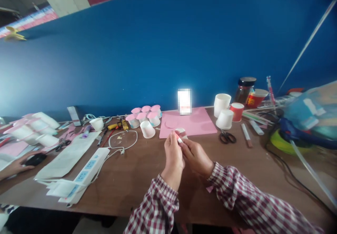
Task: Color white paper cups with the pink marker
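Note:
Over the near edge of the pink paper sheet, my left hand and my right hand meet, fingers closed around a small white-and-red tube that looks like a glue stick. My fingers cover part of it. Just beyond them is a pale, rounded piece, partly hidden. A pink paper disc lies on the sheet. To the left sits a white paper cup, beside several cups topped with pink discs. Black-handled scissors lie to the right.
White cups, a red cup and a dark-lidded jar stand at right. A white power strip and cable lie left. Another person's hand holds black-handled scissors at far left. A blue wall rises behind.

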